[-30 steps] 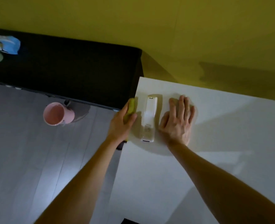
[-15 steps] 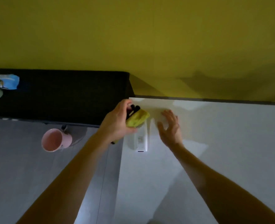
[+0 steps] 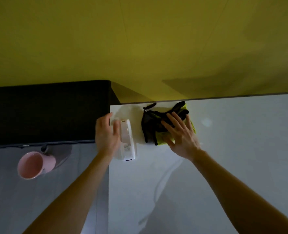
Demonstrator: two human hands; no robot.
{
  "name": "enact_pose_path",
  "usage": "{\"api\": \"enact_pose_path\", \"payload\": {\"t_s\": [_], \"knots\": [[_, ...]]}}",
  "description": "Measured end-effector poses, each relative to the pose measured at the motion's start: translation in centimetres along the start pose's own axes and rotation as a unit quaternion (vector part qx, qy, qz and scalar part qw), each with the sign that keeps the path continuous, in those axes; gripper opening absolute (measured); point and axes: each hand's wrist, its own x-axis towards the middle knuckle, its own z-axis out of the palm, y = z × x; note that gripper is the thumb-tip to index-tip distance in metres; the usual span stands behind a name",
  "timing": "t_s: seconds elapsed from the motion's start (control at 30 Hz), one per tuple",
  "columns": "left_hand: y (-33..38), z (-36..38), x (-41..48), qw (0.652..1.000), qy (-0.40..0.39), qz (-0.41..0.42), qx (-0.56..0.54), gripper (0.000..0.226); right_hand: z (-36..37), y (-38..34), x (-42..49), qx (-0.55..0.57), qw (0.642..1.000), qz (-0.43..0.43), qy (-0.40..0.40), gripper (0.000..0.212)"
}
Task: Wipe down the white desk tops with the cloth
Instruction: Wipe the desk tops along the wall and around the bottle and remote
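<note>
Press down through the right hand (image 3: 180, 134), spread flat and wide on the cloth (image 3: 152, 127) at the far left corner of the white desk top (image 3: 224, 149); sweep in overlapping strokes, leading with the palm; lift the remote (image 3: 127, 142) clear with the left hand (image 3: 106, 132), blurred beside it, grip impossible to tell; wipe beneath before replacing.
</note>
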Motion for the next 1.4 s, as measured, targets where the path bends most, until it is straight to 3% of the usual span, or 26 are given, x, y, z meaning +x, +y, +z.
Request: {"api": "enact_pose_path", "payload": {"t_s": [0.07,0.13,0.23,0.33,0.43,0.53,0.63,0.73,0.87,1.07,1.13,1.3,1.4], "knots": [[-3.0,1.0,-0.1,0.996,-0.02,-0.087,-0.024,0.048,-0.4,1.3,1.0,-0.036,0.998,-0.053,-0.013,0.063],[-5.0,2.7,-0.2,0.982,-0.09,-0.154,-0.066,0.051,-0.1,2.5,1.7,-0.059,0.993,-0.091,-0.039,0.068],[-6.3,4.3,-1.2,0.975,-0.099,-0.178,-0.086,0.054,1.1,3.4,2.6,-0.042,0.993,-0.107,-0.012,0.069],[-6.6,5.0,-1.5,0.985,-0.063,-0.155,-0.038,0.049,2.1,3.1,5.9,-0.037,0.997,-0.064,0.029,0.065],[-6.3,5.0,-1.5,0.985,-0.055,-0.161,-0.011,0.046,3.1,1.5,11.2,-0.05,0.997,0.043,0.048,0.057],[-5.7,4.7,-1.6,0.981,-0.062,-0.178,-0.038,0.04,3.1,-1.7,16.6,-0.042,0.987,0.146,-0.044,0.056],[-5.4,4.7,-1.6,0.979,-0.06,-0.191,-0.042,0.036,4.0,-7.1,20.9,0.019,0.986,0.091,-0.139,0.063],[-5.0,4.4,-1.7,0.978,-0.056,-0.196,-0.03,0.037,5.1,-10.7,23.1,0.07,0.981,0.014,-0.178,0.054],[-4.7,4.3,-1.9,0.982,-0.043,-0.183,-0.009,0.048,3.9,-6.6,21.2,0.113,0.973,-0.047,-0.193,0.048],[-5.2,4.5,-2.0,0.984,-0.049,-0.171,-0.002,0.05,-0.1,0.9,16.6,0.087,0.98,0.019,-0.176,0.054],[-5.3,4.5,-2.0,0.984,-0.049,-0.171,-0.003,0.049,0.4,-1.5,17.9,0.069,0.979,0.03,-0.19,0.052],[-5.0,4.4,-1.8,0.983,-0.036,-0.182,-0.014,0.061,5.1,-10.8,24.3,0.119,0.963,-0.063,-0.234,0.047],[-4.6,4.2,-1.7,0.982,-0.038,-0.183,-0.004,0.06,5.7,-11.0,24.8,0.138,0.958,-0.071,-0.243,0.046]]}}
